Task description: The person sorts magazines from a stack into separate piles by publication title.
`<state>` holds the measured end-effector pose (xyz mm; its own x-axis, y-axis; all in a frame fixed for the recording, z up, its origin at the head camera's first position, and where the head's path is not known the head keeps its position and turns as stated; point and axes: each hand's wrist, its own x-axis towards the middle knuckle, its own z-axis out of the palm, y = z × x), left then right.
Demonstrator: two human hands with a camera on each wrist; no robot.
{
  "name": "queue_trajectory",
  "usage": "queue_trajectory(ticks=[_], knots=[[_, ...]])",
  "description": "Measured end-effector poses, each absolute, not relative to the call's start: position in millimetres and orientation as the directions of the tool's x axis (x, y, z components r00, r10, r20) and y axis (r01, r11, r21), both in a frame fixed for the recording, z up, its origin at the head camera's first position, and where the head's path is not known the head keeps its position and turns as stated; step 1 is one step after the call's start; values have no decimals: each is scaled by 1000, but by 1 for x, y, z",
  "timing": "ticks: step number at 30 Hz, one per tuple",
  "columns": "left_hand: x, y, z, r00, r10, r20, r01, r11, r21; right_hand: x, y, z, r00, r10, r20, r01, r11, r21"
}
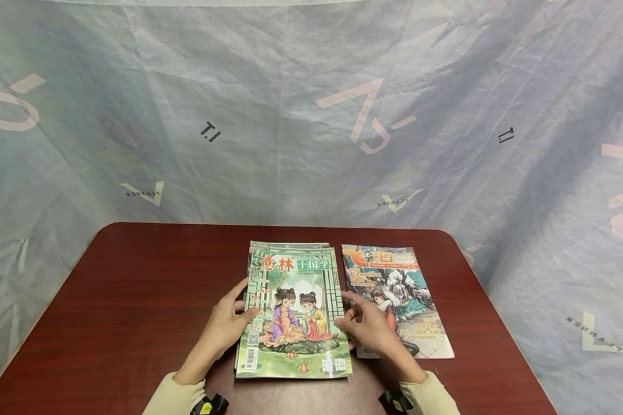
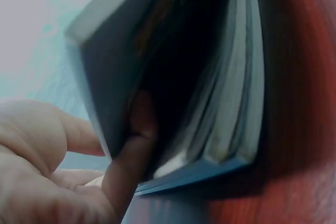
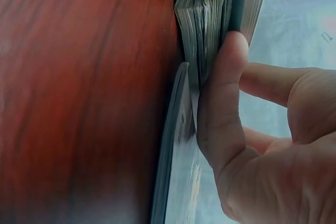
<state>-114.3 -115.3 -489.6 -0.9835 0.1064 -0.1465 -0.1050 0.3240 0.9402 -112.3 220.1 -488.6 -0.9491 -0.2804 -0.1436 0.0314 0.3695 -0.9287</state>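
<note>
A magazine with a green cover and two cartoon figures (image 1: 297, 346) lies between my two hands. My left hand (image 1: 227, 324) pinches its left edge, thumb on the cover. My right hand (image 1: 370, 325) pinches the opposite edge the same way. In the left wrist view, the magazine's left side is tilted up, with a finger in the dark gap below. Under it sits a stack of magazines (image 2: 236, 103), whose page edges also appear in the right wrist view. Another magazine with an orange title (image 1: 412, 311) lies flat to the right, partly beneath my right hand.
The dark red table (image 1: 124, 300) has rounded far corners. A grey printed cloth (image 1: 291, 115) hangs behind it and along both sides. On each wrist, at the sleeve, is a strapped black device (image 1: 210, 404).
</note>
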Motion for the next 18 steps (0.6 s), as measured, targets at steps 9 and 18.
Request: queue_trajectory(ticks=[9, 18], knots=[[-117, -114, -492, -976, 101, -194, -173, 181, 968, -114, 223, -488, -941, -285, -183, 106, 265, -958], [-119, -117, -491, -968, 109, -226, -211, 132, 969, -114, 224, -488, -941, -275, -198, 140, 218, -966]])
